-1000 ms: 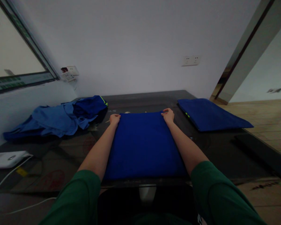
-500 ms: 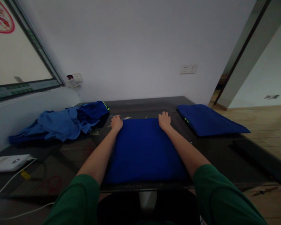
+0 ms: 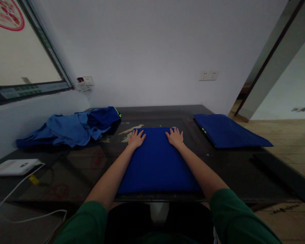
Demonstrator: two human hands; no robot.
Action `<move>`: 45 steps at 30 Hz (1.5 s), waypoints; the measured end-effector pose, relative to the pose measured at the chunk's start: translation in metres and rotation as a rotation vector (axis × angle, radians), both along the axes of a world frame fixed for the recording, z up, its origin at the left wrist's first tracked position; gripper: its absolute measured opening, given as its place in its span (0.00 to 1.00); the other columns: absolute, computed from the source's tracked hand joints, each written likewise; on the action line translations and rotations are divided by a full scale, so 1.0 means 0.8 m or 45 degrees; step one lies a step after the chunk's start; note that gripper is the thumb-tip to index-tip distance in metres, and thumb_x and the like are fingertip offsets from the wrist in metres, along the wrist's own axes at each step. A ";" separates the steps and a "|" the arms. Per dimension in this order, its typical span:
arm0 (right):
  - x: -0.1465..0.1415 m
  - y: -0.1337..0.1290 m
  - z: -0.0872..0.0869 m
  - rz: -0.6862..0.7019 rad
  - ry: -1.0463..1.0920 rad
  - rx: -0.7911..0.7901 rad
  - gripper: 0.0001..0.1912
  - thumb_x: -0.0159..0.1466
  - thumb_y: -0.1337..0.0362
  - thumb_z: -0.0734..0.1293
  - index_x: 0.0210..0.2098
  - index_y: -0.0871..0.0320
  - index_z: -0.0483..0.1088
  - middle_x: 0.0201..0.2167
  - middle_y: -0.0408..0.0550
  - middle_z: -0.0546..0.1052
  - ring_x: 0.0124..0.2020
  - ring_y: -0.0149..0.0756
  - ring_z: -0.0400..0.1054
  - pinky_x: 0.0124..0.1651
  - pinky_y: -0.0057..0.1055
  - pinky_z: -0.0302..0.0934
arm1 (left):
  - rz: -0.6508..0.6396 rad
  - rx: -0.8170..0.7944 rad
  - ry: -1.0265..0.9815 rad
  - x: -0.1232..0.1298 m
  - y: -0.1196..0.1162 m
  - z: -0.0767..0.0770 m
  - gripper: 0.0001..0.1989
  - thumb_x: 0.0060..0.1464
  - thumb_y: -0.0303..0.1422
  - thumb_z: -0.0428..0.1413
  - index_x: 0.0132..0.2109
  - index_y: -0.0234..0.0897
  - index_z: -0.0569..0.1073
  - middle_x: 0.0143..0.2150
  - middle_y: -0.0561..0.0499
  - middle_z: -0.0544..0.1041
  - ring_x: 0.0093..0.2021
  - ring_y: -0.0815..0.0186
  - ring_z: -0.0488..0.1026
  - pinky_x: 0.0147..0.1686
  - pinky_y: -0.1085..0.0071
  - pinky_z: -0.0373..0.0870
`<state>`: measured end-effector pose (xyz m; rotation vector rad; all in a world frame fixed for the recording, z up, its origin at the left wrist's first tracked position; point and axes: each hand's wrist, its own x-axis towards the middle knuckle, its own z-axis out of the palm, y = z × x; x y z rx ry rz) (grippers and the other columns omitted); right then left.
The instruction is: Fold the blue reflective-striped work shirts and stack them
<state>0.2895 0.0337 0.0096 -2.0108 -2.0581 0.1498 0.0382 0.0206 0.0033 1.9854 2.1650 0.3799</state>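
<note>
On the dark glass-topped table (image 3: 234,169), which fills most of the view and runs back to the white wall, lies everything worth naming. Largest after it is the folded blue cloth (image 3: 156,162), squared up at the middle of the near edge and reaching about halfway toward the far edge. Along the left edge sprawls a heap of blue clothes (image 3: 71,127), unfolded and rumpled, well apart from the cloth. Near the far right corner sits a second folded blue piece (image 3: 228,132), flat and tidy. A white box (image 3: 14,166) with a trailing white cable (image 3: 22,184) rests at the near left corner.

Smallest are the hands. The left hand (image 3: 136,139) lies flat, fingers spread, on the far left corner of the folded cloth, with the fingertips reaching its far edge. The right hand (image 3: 175,137) lies the same way on the far right corner. Neither grips anything; both palms press down on the fabric.

The cloth looks soft and light, limp rather than stiff, and (judging by the glossy glass beneath) likely to slide if pushed sideways. It would sag and lose its fold if lifted by one corner, so the sensible hold is at two corners of one edge, pinching all layers together, or with flat palms slipped under both sides.
</note>
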 end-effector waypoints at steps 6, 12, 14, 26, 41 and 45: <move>-0.003 0.003 0.005 -0.048 0.001 -0.041 0.35 0.69 0.47 0.49 0.66 0.64 0.53 0.67 0.66 0.52 0.69 0.53 0.41 0.65 0.58 0.29 | 0.082 -0.068 0.022 -0.005 0.001 0.005 0.34 0.60 0.54 0.38 0.69 0.50 0.52 0.72 0.46 0.47 0.70 0.48 0.41 0.65 0.48 0.40; -0.001 0.002 -0.001 -0.033 0.106 0.001 0.34 0.69 0.47 0.52 0.65 0.64 0.56 0.66 0.65 0.54 0.69 0.53 0.42 0.65 0.57 0.32 | 0.007 0.035 -0.038 -0.009 -0.006 0.002 0.31 0.61 0.52 0.40 0.68 0.53 0.52 0.71 0.46 0.48 0.70 0.47 0.43 0.64 0.46 0.42; 0.002 0.006 -0.001 -0.033 0.228 0.051 0.31 0.68 0.50 0.55 0.63 0.64 0.59 0.66 0.64 0.56 0.68 0.52 0.44 0.65 0.56 0.36 | -0.038 0.085 -0.087 -0.016 -0.006 0.005 0.30 0.61 0.49 0.43 0.68 0.53 0.51 0.71 0.46 0.48 0.70 0.49 0.44 0.64 0.47 0.45; 0.117 -0.001 0.034 -0.222 0.376 -0.092 0.11 0.61 0.60 0.66 0.32 0.60 0.77 0.23 0.50 0.77 0.29 0.39 0.74 0.38 0.32 0.65 | 0.213 0.044 -0.332 -0.085 -0.007 0.047 0.04 0.49 0.32 0.60 0.31 0.38 0.79 0.30 0.42 0.80 0.43 0.53 0.77 0.45 0.65 0.69; 0.092 -0.021 0.033 -0.243 0.366 -0.032 0.04 0.56 0.67 0.70 0.32 0.59 0.77 0.26 0.48 0.78 0.30 0.36 0.74 0.38 0.29 0.64 | 0.154 -0.182 -0.878 -0.060 -0.033 0.063 0.08 0.50 0.21 0.57 0.37 0.34 0.79 0.30 0.48 0.80 0.35 0.62 0.77 0.36 0.71 0.72; 0.091 -0.025 0.036 -0.249 0.333 0.032 0.05 0.57 0.67 0.69 0.33 0.59 0.77 0.33 0.52 0.80 0.38 0.40 0.74 0.41 0.31 0.64 | 0.147 -0.127 -0.964 -0.062 -0.032 0.055 0.10 0.49 0.22 0.59 0.40 0.34 0.79 0.33 0.46 0.81 0.36 0.63 0.77 0.39 0.69 0.73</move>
